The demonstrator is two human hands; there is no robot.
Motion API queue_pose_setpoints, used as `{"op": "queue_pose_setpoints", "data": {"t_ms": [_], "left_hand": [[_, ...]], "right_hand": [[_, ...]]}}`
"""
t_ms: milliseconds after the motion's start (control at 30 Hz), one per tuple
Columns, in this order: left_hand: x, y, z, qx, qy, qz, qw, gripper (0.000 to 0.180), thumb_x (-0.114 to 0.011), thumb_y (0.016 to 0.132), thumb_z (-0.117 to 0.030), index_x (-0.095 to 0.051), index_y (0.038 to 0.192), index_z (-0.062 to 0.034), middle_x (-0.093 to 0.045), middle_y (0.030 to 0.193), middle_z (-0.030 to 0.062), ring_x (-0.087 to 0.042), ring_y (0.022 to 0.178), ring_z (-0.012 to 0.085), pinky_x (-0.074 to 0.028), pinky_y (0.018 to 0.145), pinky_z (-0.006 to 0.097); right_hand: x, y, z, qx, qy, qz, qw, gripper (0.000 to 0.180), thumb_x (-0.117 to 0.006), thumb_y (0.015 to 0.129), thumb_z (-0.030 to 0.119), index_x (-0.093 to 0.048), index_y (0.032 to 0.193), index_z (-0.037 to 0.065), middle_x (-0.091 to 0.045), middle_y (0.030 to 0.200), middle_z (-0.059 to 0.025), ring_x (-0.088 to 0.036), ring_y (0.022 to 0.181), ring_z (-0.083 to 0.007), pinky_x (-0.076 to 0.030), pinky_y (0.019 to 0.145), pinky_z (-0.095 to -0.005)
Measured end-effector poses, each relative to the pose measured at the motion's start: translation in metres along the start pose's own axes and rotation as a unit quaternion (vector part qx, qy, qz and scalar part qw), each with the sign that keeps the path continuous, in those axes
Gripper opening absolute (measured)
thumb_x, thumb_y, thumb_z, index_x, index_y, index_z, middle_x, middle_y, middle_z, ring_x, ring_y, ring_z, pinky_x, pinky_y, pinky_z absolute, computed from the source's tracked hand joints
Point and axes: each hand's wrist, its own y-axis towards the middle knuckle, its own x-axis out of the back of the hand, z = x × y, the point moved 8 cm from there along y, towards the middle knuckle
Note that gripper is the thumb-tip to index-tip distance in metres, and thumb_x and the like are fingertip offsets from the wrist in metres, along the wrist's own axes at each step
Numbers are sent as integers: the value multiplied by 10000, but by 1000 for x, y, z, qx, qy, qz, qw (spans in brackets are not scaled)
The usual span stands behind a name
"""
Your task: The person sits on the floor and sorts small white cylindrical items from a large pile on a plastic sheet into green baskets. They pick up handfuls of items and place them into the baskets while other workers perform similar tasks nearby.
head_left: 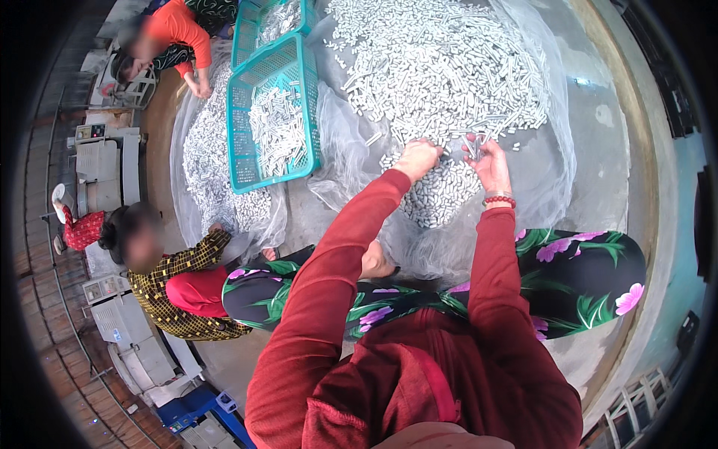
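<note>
In front of me lies a broad pile of small white-and-grey cylindrical pieces (441,67), spread on a sheer netting sheet (561,150). A smaller heap of similar short pieces (440,198) sits nearer to me, just below my hands. My left hand (419,159) is closed at the pile's near edge, knuckles up; its fingertips and anything in them are hidden. Beside it, my right hand (491,168) is turned partly palm-up, with thumb and fingers closed around a few slim cylindrical pieces (473,147). A red beaded bracelet circles my right wrist.
Left of the pile stands a teal plastic basket (314,138) partly filled with longer pieces, with another teal basket (236,45) behind it. Farther left, people sit around a second netted pile (206,161). Machines (99,165) line the left side. My bare foot (378,262) is near the netting.
</note>
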Motion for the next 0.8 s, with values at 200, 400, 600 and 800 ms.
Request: {"op": "queue_pose_setpoints", "data": {"t_ms": [200, 400, 600, 800], "left_hand": [[33, -45, 94, 282, -483, -200, 805, 316, -646, 764, -318, -608, 864, -21, -603, 727, 37, -571, 677, 171, -429, 570, 299], [35, -45, 108, 209, -881, -172, 388, 294, -566, 818, -392, -526, 861, -103, -572, 817, 36, -571, 652, 138, -449, 535, 244], [22, -41, 148, 244, -767, -89, 587, 242, -638, 785, -290, -501, 843, -99, -527, 645, -1, -574, 618, 122, -435, 426, 216], [-14, -64, 168, 438, -114, 3, 892, 328, -618, 760, -289, -570, 932, -14, -613, 878, 191, -585, 868, 347, -456, 734, 425]], "right_hand": [[9, 42, 0, 26, -184, -43, 982, 259, -619, 745, 110, -483, 953, 35, -565, 863, -68, -510, 650, -146, -439, 575, -261], [-10, 83, 17, 185, -749, -143, 619, 548, -699, 629, 118, -401, 1078, 15, -539, 966, -219, -515, 963, -375, -438, 812, -446], [-13, 69, -26, 112, -864, -82, 484, 442, -666, 686, 138, -420, 1033, 15, -560, 925, -226, -543, 910, -373, -466, 733, -447], [-2, 63, -45, -2, -818, -57, 573, 566, -600, 742, 428, -504, 1070, -23, -572, 950, -277, -545, 931, -399, -428, 803, -449]]}}
